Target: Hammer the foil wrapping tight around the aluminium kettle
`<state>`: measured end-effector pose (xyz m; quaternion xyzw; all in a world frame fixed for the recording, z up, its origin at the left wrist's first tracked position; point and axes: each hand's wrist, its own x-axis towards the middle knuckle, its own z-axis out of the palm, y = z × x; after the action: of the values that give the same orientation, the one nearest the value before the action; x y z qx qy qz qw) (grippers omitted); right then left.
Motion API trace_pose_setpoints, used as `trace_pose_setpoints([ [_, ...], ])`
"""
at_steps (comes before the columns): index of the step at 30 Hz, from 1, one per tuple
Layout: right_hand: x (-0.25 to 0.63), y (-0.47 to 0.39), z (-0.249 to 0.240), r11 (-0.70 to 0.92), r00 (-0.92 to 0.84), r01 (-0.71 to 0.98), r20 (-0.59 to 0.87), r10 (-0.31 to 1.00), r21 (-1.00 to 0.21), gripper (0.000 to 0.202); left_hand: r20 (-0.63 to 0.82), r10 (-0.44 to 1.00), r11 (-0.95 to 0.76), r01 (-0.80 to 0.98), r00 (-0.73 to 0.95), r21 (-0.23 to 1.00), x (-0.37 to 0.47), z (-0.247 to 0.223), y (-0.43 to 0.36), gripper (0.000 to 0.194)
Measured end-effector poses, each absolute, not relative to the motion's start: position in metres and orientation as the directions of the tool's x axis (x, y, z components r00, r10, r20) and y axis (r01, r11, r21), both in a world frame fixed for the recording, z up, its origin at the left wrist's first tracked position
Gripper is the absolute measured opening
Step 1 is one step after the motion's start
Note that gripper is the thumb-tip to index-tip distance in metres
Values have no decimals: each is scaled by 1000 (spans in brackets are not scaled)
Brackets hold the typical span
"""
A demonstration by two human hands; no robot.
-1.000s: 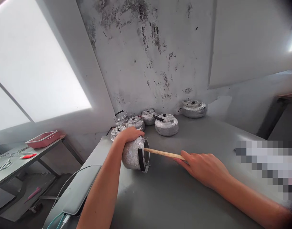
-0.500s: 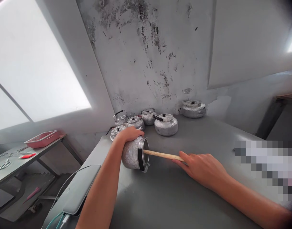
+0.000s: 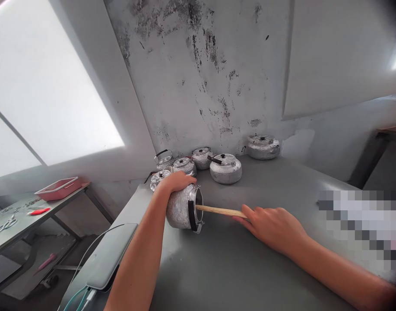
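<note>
An aluminium kettle [image 3: 180, 209] lies tipped on its side, its open mouth facing right and its black-gripped handle folded down across the rim. My left hand [image 3: 180, 180] is closed over its upper side; some of the fingers are hidden behind it. From the right, my right hand [image 3: 269, 224] grips a pale wooden stick [image 3: 220, 211], whose far end is inside the kettle's mouth and out of sight. Just behind my left hand stands a lidded kettle [image 3: 159, 178].
More aluminium kettles stand along the wall, including one with a black handle [image 3: 226, 170] and one farther right [image 3: 263, 148]. A power bank [image 3: 112, 259] with cables lies at the grey table's left edge. On the side table are a pink basket [image 3: 60, 190] and scissors [image 3: 5, 225].
My right hand has shifted slightly left, and the wooden stick reaches a little deeper into the kettle. My left hand keeps its hold on the kettle.
</note>
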<state>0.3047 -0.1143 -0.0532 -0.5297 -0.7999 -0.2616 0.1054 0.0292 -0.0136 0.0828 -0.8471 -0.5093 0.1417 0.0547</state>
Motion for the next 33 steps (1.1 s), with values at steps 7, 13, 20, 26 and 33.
trace_pose_setpoints([
  [7, 305, -116, -51, 299, -389, 917, 416, 822, 264, 53, -202, 870, -489, 839, 450, -238, 29, 83, -13, 42],
  [13, 306, -115, -47, 289, -370, 924, 392, 842, 251, 55, -207, 868, -493, 833, 451, -251, 30, 84, -15, 43],
  [20, 305, -118, -47, 283, -390, 914, 435, 812, 290, 57, -207, 891, -446, 866, 404, -229, 31, 84, -15, 43],
  [26, 305, -117, -46, 304, -361, 932, 452, 815, 197, 61, -189, 889, -452, 865, 417, -217, 30, 82, -12, 42],
  [33, 308, -116, -48, 298, -349, 937, 417, 839, 184, 58, -190, 898, -432, 878, 397, -208, 30, 81, -11, 42],
])
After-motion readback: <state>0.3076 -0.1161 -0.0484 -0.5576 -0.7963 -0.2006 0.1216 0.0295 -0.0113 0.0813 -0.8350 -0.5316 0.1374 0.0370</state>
